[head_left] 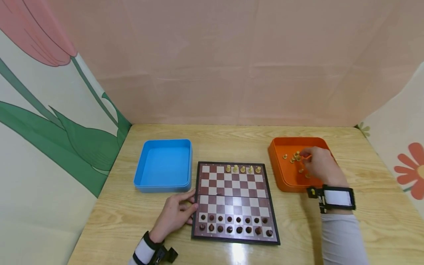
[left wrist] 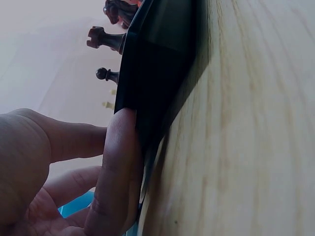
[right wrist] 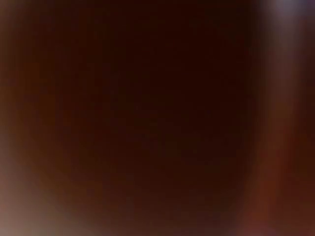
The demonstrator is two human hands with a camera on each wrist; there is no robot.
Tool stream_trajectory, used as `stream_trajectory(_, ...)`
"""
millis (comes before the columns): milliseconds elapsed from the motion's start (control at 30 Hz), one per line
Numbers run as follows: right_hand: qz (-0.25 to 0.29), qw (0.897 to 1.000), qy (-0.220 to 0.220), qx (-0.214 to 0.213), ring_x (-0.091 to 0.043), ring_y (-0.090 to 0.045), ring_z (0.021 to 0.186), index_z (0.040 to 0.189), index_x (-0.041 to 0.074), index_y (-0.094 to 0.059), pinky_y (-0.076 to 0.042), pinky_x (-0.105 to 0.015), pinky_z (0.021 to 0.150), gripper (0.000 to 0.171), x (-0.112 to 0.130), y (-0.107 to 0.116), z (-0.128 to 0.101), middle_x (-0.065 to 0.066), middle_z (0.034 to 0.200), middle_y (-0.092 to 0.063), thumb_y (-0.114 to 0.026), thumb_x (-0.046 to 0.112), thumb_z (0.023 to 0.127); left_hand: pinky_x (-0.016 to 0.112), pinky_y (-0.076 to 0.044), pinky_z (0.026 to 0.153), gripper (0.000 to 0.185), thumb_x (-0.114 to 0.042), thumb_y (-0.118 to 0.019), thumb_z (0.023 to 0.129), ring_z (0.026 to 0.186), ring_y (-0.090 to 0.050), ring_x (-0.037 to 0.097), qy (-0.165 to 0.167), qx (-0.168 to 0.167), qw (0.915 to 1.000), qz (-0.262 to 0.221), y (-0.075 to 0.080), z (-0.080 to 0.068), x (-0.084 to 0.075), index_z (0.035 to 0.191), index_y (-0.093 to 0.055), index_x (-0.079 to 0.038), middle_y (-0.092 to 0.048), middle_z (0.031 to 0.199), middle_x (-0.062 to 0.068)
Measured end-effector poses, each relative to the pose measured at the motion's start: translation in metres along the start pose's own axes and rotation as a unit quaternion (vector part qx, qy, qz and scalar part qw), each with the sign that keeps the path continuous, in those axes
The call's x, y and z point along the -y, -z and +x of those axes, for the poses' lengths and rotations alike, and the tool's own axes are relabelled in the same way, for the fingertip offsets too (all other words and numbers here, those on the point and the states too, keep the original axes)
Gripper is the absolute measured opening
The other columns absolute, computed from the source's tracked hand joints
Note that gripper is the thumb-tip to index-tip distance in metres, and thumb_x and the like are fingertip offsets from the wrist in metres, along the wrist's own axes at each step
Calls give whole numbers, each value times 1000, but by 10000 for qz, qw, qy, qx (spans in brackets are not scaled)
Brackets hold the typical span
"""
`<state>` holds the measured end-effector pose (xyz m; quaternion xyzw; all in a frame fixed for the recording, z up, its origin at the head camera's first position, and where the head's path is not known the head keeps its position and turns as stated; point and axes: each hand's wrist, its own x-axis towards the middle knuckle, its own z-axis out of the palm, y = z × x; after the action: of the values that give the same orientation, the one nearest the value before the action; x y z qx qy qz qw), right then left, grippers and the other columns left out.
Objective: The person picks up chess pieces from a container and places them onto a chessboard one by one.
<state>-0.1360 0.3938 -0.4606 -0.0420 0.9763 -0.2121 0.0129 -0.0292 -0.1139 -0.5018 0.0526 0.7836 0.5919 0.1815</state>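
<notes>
A folding chessboard [head_left: 239, 198] with a black rim lies on the table. Dark chess pieces [head_left: 238, 229] fill its two near rows; several cream pieces [head_left: 243, 169] stand along the right of the far row. My left hand [head_left: 175, 211] holds the board's left edge between thumb and fingers; in the left wrist view a fingertip [left wrist: 124, 125] presses the black side, below a dark rook [left wrist: 104, 39] and pawn [left wrist: 106, 74]. Inside the orange tray [head_left: 276, 173], my right hand [head_left: 319, 163] has its fingertips at a cluster of cream pieces [head_left: 293, 159]. Whether it pinches one is hidden.
A blue tray [head_left: 163, 186] stands left of the board, near its far corner. Behind the wooden table [head_left: 232, 145] hangs a pinkish backdrop [head_left: 212, 73]. The right wrist view is dark and blurred.
</notes>
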Motion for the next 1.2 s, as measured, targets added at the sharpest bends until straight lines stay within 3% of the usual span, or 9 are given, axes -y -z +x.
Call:
stream_trajectory(267, -119, 9998, -144, -104, -26, -66, 71, 115, -12, -72, -60, -41, 57, 23, -4, -6, 3, -29, 101, -73, -68, -3, 94, 33, -67, 55, 54, -6, -74, 101, 74, -75, 20, -66, 17, 10000, 59, -1, 1, 1, 151, -56, 1, -67, 117, 19)
stream_trajectory(467, 77, 9994, -346, 36, -18, -66, 62, 116, -9, -72, -59, -33, 49, 20, -3, -9, 4, -28, 100, -72, -68, 1, 100, 33, -67, 55, 54, -6, -74, 100, 73, -75, 20, -94, 21, 9999, 31, -1, 1, 2, 151, -56, 1, -67, 117, 19)
stream_trajectory(700, -53, 9994, -309, 125, -23, -64, 69, 113, -6, -74, -56, -32, 56, 19, -5, -3, 2, -22, 97, -71, -70, 5, 98, 33, -67, 55, 54, -7, -74, 101, 74, -75, 20, -102, 38, 9999, 22, -1, 2, 3, 152, -56, 1, -67, 118, 19)
stream_trajectory(967, -201, 9931, -531, 1023, -26, -62, 77, 107, -2, -74, -54, -33, 61, 18, 0, 15, -4, -12, 90, -73, -71, 13, 98, 33, -67, 56, 54, -7, -74, 101, 76, -76, 20, -49, 51, 10000, 10, 0, 2, 3, 152, -56, 0, -67, 119, 19)
stream_trajectory(1200, -389, 9817, -953, 1602, -31, -63, 85, 107, 0, -75, -58, -37, 67, 20, 6, 23, -8, -16, 99, -73, -74, 14, 94, 33, -67, 55, 55, -6, -74, 101, 77, -76, 20, -5, 19, 10000, 7, 0, 2, 2, 152, -56, -1, -67, 118, 19)
